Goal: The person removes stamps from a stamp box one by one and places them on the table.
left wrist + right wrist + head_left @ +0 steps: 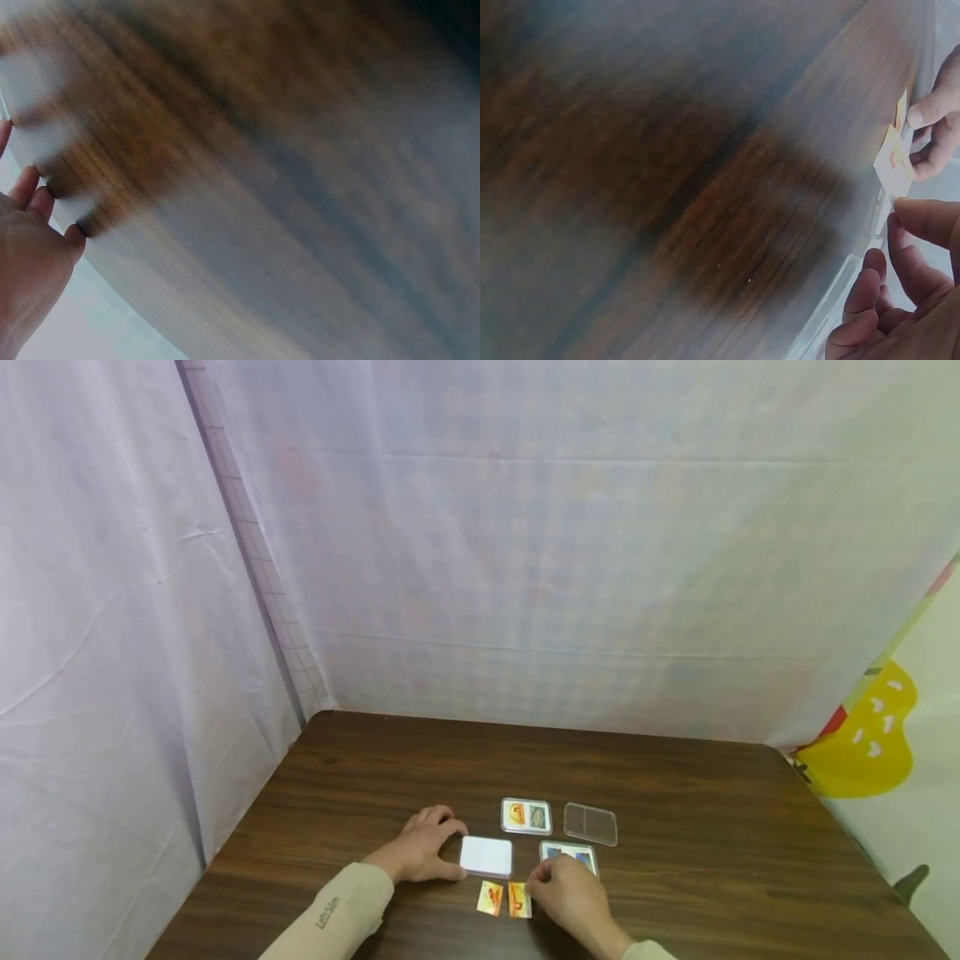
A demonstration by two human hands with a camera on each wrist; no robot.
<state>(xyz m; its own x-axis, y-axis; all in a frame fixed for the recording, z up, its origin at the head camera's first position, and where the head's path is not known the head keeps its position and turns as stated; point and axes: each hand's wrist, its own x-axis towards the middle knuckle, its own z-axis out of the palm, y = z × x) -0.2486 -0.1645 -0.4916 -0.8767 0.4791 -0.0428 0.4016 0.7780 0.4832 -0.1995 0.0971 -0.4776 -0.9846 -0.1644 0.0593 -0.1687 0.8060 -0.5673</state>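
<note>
My right hand [572, 893] pinches a small orange-yellow picture card [519, 902] between thumb and forefinger; its other fingers are curled. In the right wrist view, the pinched card [893, 163] stands tilted off the table. A second small orange picture card [490, 898] lies just left of it. My left hand [424, 846] rests on the table with its thumb and forefinger spread at the left corners of a flat case with a white insert [486, 856]. Partly hidden behind the right hand is a clear case [588, 858] with bluish pictures inside.
Behind the white-insert case lies a clear case [527, 817] holding an orange and a greenish picture. To its right is an empty transparent case half [590, 823]. The brown wooden table [375, 760] ends at white curtains at the back and left.
</note>
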